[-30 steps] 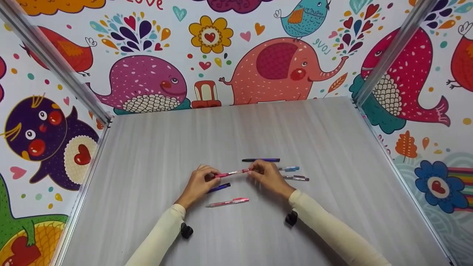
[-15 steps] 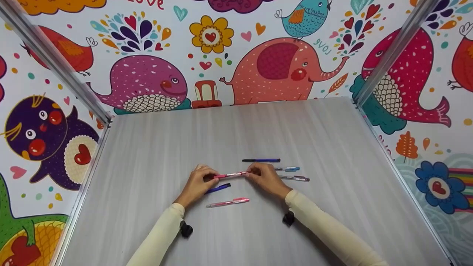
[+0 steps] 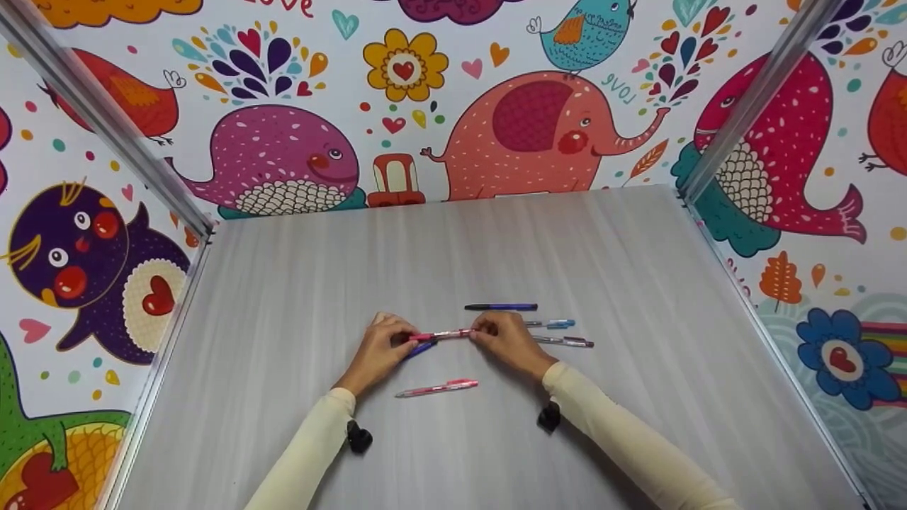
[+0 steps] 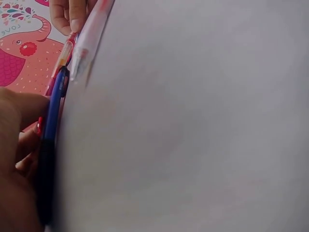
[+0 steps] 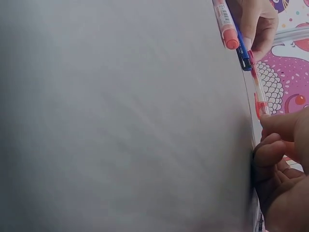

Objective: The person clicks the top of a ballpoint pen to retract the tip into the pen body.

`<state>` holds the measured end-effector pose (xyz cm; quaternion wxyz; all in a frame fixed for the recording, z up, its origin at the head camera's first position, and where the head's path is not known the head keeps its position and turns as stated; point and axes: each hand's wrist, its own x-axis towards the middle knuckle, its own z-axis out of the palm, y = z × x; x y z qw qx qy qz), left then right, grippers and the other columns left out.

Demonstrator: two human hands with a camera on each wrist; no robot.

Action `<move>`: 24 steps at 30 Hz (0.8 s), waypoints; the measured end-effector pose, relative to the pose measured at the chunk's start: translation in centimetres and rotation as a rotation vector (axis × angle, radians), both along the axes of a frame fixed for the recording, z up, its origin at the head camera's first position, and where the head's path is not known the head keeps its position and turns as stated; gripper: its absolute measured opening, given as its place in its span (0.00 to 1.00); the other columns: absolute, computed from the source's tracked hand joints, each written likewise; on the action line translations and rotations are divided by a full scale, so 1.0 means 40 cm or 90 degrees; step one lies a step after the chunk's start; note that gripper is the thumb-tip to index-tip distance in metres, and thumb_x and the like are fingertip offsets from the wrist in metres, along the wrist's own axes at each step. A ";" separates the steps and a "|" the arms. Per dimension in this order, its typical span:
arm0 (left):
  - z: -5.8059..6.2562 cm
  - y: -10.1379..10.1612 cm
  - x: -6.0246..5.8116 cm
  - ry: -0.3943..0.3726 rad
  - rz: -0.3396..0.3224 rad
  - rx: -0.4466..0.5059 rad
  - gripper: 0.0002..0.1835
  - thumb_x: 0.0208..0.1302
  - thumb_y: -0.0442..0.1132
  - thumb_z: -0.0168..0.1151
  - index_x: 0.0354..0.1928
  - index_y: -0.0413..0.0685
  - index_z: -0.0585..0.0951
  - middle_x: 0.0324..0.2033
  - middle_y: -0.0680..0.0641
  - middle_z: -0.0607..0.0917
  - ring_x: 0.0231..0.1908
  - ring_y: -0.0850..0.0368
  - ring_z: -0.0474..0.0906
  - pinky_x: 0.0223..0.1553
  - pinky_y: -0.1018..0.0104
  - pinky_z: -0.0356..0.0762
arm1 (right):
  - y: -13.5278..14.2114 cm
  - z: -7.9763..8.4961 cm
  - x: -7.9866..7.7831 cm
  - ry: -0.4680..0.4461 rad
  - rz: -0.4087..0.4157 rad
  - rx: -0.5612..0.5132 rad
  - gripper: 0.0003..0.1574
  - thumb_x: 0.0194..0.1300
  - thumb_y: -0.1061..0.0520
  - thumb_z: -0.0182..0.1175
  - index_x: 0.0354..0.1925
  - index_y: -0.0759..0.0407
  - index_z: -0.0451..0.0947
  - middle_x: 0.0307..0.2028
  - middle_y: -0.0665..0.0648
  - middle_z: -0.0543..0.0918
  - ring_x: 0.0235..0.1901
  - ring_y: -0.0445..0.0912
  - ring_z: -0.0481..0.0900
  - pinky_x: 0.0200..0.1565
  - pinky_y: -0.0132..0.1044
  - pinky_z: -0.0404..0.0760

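A slim pink pen (image 3: 450,334) with a clear barrel lies level between my two hands. My left hand (image 3: 379,350) pinches its left end, while thumb and fingers of my right hand (image 3: 509,341) pinch the other end. Just below, a blue pen (image 3: 423,348) rests on the table, partly hidden by the left hand; the left wrist view shows this blue pen (image 4: 52,108) beside the thumb, but not clearly whether they touch. Nearer to me is a clear pen with a coral-red clip (image 3: 436,388).
Beyond the right hand lie a dark pen with a purple-blue barrel (image 3: 501,307), a light-blue-tipped pen (image 3: 560,324) and a brown-tipped pen (image 3: 570,342), the latter two partly covered by that hand. Patterned walls surround the grey table (image 3: 283,283) on three sides.
My right hand has shifted slightly left and toward me, so the pink pen lies more level. The blue pen by my left hand has slid a little away from me.
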<state>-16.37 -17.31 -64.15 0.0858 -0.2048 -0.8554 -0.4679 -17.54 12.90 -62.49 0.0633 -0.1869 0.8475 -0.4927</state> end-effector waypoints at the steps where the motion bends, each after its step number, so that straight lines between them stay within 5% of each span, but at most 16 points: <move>1: 0.000 0.001 -0.001 -0.006 0.002 -0.003 0.08 0.63 0.27 0.79 0.41 0.46 0.93 0.39 0.52 0.90 0.47 0.50 0.78 0.51 0.60 0.74 | 0.000 0.000 0.000 0.000 0.000 0.002 0.03 0.75 0.62 0.72 0.45 0.56 0.91 0.36 0.48 0.86 0.36 0.42 0.80 0.38 0.31 0.79; 5: -0.001 0.003 -0.002 -0.020 0.012 -0.023 0.08 0.64 0.26 0.78 0.41 0.45 0.93 0.40 0.51 0.89 0.47 0.49 0.77 0.52 0.58 0.74 | -0.003 -0.002 0.000 0.009 0.002 0.009 0.03 0.75 0.62 0.71 0.46 0.57 0.91 0.36 0.48 0.86 0.36 0.42 0.80 0.39 0.32 0.79; 19: -0.043 0.004 -0.019 0.067 0.005 -0.030 0.06 0.65 0.29 0.77 0.41 0.45 0.92 0.40 0.50 0.86 0.44 0.52 0.74 0.46 0.61 0.71 | -0.008 0.002 -0.004 0.049 0.010 0.064 0.04 0.75 0.64 0.71 0.47 0.59 0.90 0.38 0.51 0.86 0.37 0.42 0.80 0.40 0.33 0.81; 24: -0.001 0.016 0.000 0.049 0.033 -0.013 0.03 0.70 0.31 0.73 0.43 0.42 0.91 0.40 0.49 0.87 0.45 0.51 0.76 0.48 0.57 0.73 | 0.011 0.013 0.011 0.062 0.027 0.074 0.06 0.76 0.62 0.70 0.49 0.60 0.89 0.40 0.51 0.86 0.39 0.42 0.80 0.42 0.35 0.83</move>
